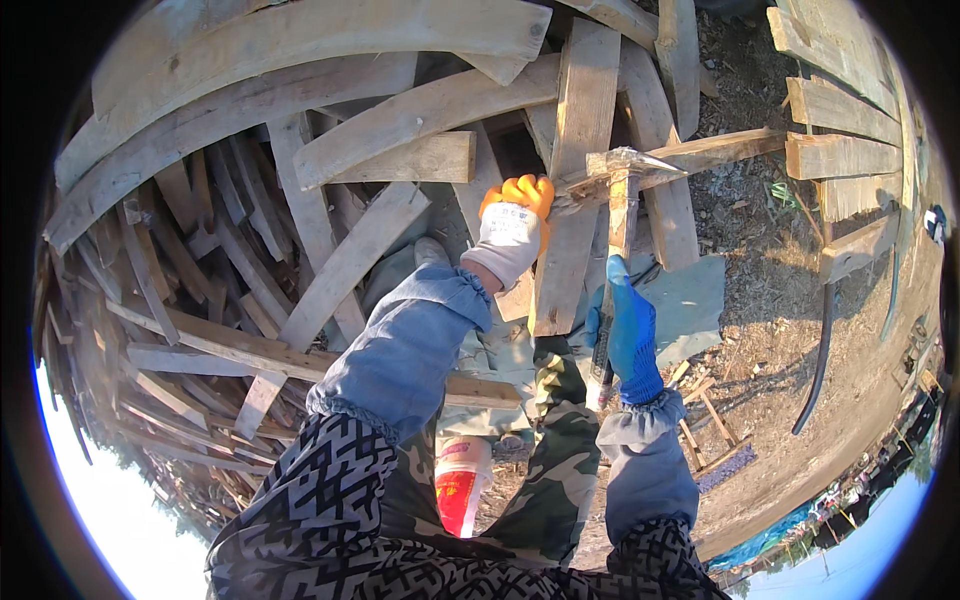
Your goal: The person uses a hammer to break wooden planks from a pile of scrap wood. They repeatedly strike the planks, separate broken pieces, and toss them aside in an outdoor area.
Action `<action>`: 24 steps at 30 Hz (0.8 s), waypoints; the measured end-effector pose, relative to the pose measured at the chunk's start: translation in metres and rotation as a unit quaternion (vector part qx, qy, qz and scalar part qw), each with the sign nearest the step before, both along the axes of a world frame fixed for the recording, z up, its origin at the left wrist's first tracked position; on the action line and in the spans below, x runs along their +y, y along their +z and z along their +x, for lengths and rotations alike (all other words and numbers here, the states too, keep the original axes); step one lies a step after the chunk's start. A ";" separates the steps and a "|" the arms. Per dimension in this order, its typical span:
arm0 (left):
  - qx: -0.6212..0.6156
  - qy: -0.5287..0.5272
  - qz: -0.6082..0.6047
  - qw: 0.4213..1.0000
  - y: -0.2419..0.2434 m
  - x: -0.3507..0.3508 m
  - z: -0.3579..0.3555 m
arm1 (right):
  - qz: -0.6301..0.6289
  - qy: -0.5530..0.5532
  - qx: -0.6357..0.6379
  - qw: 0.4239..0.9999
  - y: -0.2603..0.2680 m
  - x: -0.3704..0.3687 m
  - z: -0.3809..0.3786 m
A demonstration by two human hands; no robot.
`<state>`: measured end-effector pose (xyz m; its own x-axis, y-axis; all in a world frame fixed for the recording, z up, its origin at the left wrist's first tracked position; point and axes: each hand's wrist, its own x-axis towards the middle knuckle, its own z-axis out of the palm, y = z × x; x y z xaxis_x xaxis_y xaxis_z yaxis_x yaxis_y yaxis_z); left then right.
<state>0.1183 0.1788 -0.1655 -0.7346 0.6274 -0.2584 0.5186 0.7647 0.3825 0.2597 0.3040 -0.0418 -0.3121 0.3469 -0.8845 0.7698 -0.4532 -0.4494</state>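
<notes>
My right hand [626,322], in a blue glove, is closed around the handle of a claw hammer [622,195]; its metal head lies over a narrow wooden board [712,150]. My left hand [517,214], in a white and orange glove, has its fingers curled at the near end of that board, and appears to grip it. Beneath the narrow board runs a wide wooden plank [574,255], pointing towards my legs. The tips of my left fingers and their exact hold are partly hidden.
A large heap of loose boards [330,270] fills the left and front. A red and white bucket [457,484] stands between my legs. More planks [844,157] jut out at the right, near a dark hose [817,360]. Greenish sheeting [682,300] lies on the ground.
</notes>
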 end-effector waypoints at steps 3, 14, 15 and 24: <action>0.072 -0.036 0.031 0.996 -0.003 -0.005 0.012 | 0.002 -0.104 0.002 0.995 0.014 0.003 0.025; -0.472 0.254 0.217 0.816 -0.043 -0.045 -0.013 | -0.157 -0.333 -0.017 0.930 0.080 -0.036 0.176; -0.612 0.329 0.231 0.682 -0.045 -0.050 -0.013 | -0.161 -0.340 -0.013 0.926 0.090 -0.044 0.191; -0.749 0.332 0.220 0.529 0.037 0.041 0.005 | -0.115 -0.449 -0.064 0.884 0.146 -0.089 0.302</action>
